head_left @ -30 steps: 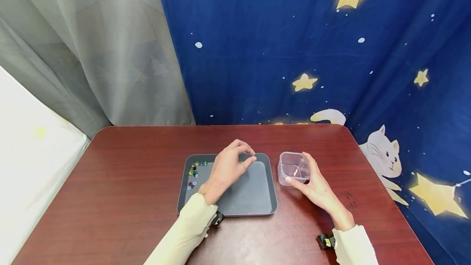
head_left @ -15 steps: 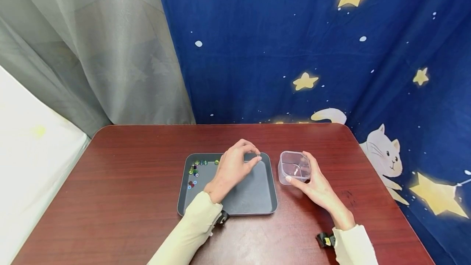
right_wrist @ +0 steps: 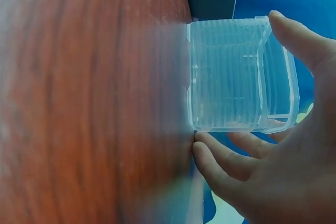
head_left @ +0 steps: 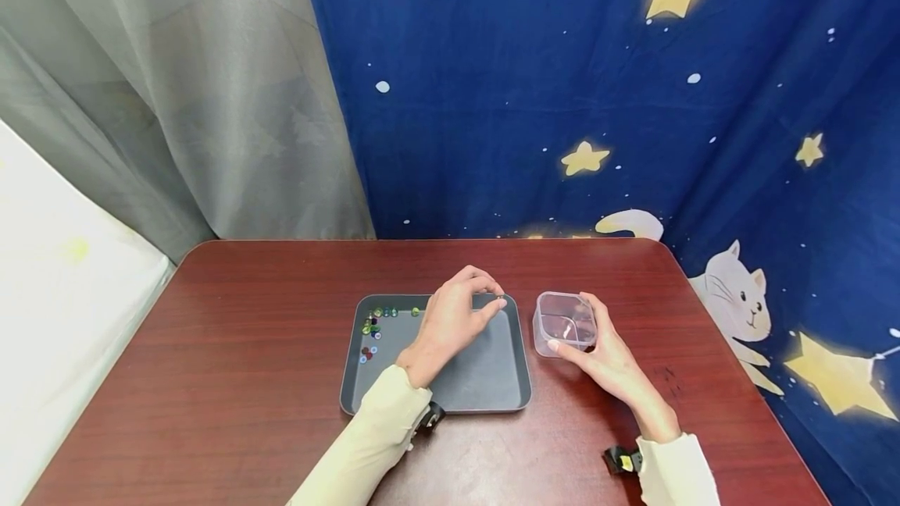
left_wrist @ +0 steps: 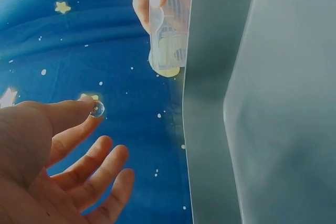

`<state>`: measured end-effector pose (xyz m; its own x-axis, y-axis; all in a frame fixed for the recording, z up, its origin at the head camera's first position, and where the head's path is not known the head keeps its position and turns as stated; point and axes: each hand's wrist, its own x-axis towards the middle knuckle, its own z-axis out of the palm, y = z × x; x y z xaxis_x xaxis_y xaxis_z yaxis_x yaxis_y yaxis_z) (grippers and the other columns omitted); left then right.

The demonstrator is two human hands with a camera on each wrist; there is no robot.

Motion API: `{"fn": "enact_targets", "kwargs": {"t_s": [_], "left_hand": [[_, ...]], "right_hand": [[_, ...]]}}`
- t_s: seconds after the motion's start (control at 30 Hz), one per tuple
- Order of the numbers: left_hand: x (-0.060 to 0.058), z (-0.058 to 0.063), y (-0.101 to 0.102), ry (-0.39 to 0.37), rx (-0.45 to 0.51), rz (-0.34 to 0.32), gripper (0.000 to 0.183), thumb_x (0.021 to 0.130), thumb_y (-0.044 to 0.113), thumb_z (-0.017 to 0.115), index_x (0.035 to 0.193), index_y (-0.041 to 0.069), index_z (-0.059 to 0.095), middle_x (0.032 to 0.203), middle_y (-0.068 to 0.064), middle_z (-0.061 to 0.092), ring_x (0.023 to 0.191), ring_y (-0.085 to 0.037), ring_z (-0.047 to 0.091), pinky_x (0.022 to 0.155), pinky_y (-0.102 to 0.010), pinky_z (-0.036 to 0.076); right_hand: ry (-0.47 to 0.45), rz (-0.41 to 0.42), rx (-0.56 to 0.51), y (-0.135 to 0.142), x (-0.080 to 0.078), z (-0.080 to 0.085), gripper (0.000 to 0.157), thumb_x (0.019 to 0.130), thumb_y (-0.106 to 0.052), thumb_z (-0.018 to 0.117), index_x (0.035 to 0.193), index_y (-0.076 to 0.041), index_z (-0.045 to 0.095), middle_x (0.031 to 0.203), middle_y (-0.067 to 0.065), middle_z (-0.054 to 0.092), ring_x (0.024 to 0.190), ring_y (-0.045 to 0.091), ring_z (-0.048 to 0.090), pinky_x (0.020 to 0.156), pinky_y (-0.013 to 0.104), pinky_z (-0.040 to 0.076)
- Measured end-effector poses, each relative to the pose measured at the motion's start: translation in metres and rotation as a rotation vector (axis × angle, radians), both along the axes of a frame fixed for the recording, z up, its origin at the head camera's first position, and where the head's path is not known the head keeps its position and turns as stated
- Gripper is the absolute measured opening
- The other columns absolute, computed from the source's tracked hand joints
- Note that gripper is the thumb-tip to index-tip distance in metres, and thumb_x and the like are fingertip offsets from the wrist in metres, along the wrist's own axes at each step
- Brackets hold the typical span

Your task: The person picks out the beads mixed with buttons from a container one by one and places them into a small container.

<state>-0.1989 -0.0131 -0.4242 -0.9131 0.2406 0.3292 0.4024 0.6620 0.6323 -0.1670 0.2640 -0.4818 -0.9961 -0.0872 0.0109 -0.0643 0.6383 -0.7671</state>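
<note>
My left hand (head_left: 453, 322) is raised over the right part of a grey tray (head_left: 485, 389). Between thumb and index finger it pinches a small clear round bead (left_wrist: 97, 109); the other fingers are spread loosely in the left wrist view. Several small beads in green, blue, dark red and pale blue, among them a green bead (head_left: 415, 311), lie in the tray, mostly along its left side. To the right of the tray, a clear plastic box (head_left: 558, 326) without a lid stands on the table. My right hand (head_left: 612, 358) grips that box, thumb on the near side and fingers round the far side.
The reddish-brown table (head_left: 246, 350) extends on every side of the tray. A blue curtain (head_left: 485, 100) with stars and a grey curtain (head_left: 232, 100) hang behind its back edge. Black wrist straps (head_left: 622, 460) are on both arms.
My left hand has moved right over the tray, toward the box, carrying the bead. A green bead at the tray's back edge has come into view. My right hand stays on the box.
</note>
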Motion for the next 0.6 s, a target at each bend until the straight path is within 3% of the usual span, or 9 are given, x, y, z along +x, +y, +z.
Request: {"fn": "enact_targets", "kwargs": {"t_s": [0.3, 0.6], "left_hand": [[0.0, 0.0, 0.009, -0.004, 0.021, -0.022, 0.009, 0.09, 0.026, 0.082, 0.099, 0.025, 0.079, 0.11, 0.009, 0.07, 0.105, -0.015, 0.074, 0.082, -0.034, 0.058], [-0.001, 0.002, 0.014, 0.006, 0.004, -0.017, 0.009, 0.091, 0.028, 0.082, 0.1, 0.027, 0.079, 0.109, 0.01, 0.07, 0.103, -0.011, 0.073, 0.079, -0.032, 0.058]], "right_hand": [[0.026, -0.003, -0.014, 0.0, 0.002, -0.005, 0.096, 0.088, -0.036, 0.083, 0.159, -0.016, 0.023, 0.149, 0.02, 0.049, 0.131, 0.04, 0.054, 0.107, 0.059, 0.044], [0.019, 0.009, -0.028, 0.0, 0.001, -0.004, 0.097, 0.089, -0.035, 0.082, 0.161, -0.015, 0.02, 0.151, 0.02, 0.047, 0.132, 0.039, 0.053, 0.105, 0.057, 0.046]]}}
